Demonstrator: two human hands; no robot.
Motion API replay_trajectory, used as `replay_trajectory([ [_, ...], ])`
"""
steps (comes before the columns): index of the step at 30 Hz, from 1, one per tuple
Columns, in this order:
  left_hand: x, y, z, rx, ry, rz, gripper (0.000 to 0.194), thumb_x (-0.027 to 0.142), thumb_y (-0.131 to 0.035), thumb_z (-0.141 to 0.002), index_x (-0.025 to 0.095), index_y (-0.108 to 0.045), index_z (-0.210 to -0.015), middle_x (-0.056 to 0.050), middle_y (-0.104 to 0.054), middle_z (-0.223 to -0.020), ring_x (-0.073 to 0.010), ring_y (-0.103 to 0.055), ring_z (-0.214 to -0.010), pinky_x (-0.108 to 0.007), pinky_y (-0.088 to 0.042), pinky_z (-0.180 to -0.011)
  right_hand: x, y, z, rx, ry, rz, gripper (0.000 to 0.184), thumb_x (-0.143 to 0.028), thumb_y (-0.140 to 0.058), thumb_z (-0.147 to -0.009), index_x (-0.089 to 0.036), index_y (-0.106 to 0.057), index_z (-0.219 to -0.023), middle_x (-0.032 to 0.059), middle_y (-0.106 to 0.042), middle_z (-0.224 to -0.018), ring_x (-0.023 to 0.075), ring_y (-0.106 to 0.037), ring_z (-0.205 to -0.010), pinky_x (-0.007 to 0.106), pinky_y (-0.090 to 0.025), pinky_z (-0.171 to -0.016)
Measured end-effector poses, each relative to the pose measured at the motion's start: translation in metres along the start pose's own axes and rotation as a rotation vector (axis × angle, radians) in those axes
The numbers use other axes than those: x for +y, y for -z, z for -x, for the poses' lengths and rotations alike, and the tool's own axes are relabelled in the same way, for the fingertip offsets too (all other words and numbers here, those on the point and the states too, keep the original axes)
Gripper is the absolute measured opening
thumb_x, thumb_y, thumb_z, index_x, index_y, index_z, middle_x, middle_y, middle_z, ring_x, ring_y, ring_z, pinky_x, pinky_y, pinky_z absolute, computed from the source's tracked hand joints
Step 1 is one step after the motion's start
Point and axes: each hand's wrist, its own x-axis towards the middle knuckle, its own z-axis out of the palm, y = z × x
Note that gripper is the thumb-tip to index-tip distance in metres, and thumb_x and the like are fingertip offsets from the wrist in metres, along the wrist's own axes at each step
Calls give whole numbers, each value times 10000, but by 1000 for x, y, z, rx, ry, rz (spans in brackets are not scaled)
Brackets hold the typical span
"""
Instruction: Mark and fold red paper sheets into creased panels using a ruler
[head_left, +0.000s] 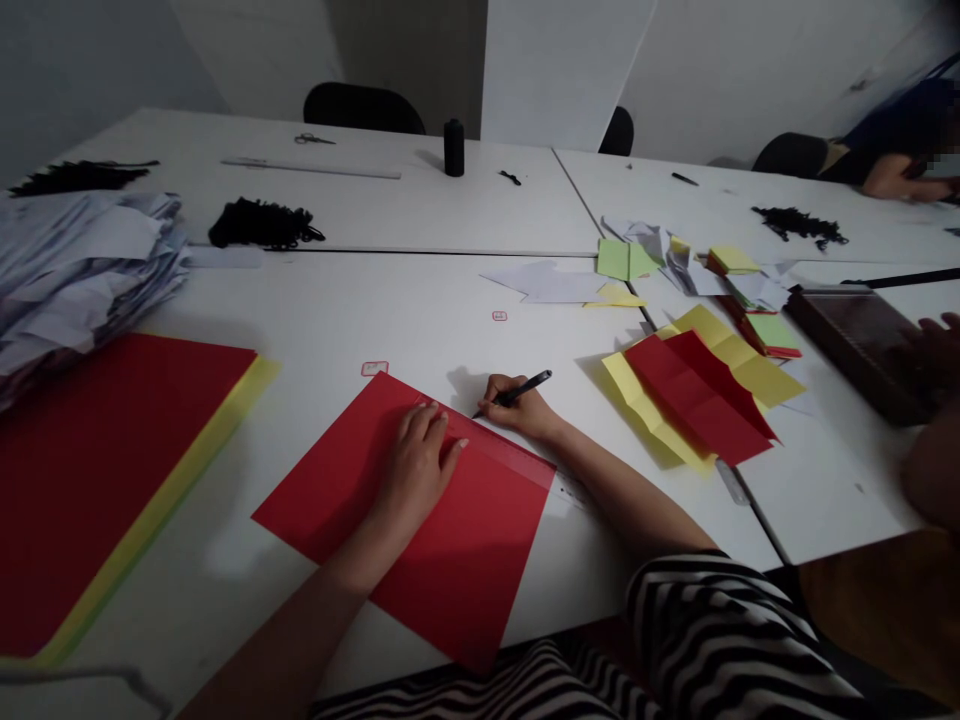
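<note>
A sheet of red paper [450,530] lies at a slant on the white table before me. Along its far edge runs a clear ruler [510,450]. My left hand [420,460] rests flat on the sheet, fingers stretched out and their tips on the ruler. Gripped in my right hand [517,405] is a black pen [529,386], its tip down at the sheet's far edge beside the ruler. Part of the ruler is hidden under my left fingers.
To the left are stacked red and yellow sheets [112,450] and a heap of white paper [82,270]. Folded red paper [697,395] and yellow paper [750,360] lie right. Further back stand a black bottle [454,148] and scissors [313,139]. Other people's hands [937,350] show at right.
</note>
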Motion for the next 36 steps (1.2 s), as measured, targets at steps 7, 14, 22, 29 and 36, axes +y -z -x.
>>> replay_trajectory([
  [7,0,0,0,-12,21,23,313,332,-510,-926,109,-598,-1127,-178,-561,-1207,-325,-469,-1206,-493,-461,-998,-2,0,0,-23,-31,24,339,-465,-630,-806,-193,-484,-665,-39,-471,-598,96,-374,-553,226,-306,-520],
  [14,1,0,0,-8,1,-3,316,324,-517,-925,87,-596,-1118,-187,-555,-1209,-323,-473,-1198,-481,-455,-1004,0,1,0,-31,-18,27,331,-451,-639,-800,-189,-494,-659,-37,-474,-597,98,-383,-560,227,-293,-518],
  [22,0,-1,0,10,-12,-5,302,315,-516,-924,90,-600,-1106,-184,-562,-1191,-318,-478,-1185,-483,-458,-1003,2,4,-3,43,-32,-79,339,-462,-658,-796,-190,-499,-670,-42,-485,-579,99,-405,-544,227,-311,-514],
  [29,-2,-1,0,-2,-14,-9,283,310,-506,-924,112,-596,-1106,-180,-566,-1175,-328,-482,-1189,-503,-463,-984,-13,13,15,147,-58,-169,320,-503,-534,-914,-193,-559,-990,36,-672,-817,130,-575,-632,272,-476,-615],
  [36,-2,-3,1,14,-25,-5,285,298,-506,-920,113,-575,-1125,-178,-554,-1185,-327,-482,-1187,-501,-454,-996,-34,-5,73,-167,271,634,298,-168,-454,-974,-252,-603,-1218,72,-646,-1185,213,-516,-1188,394,-475,-976],
])
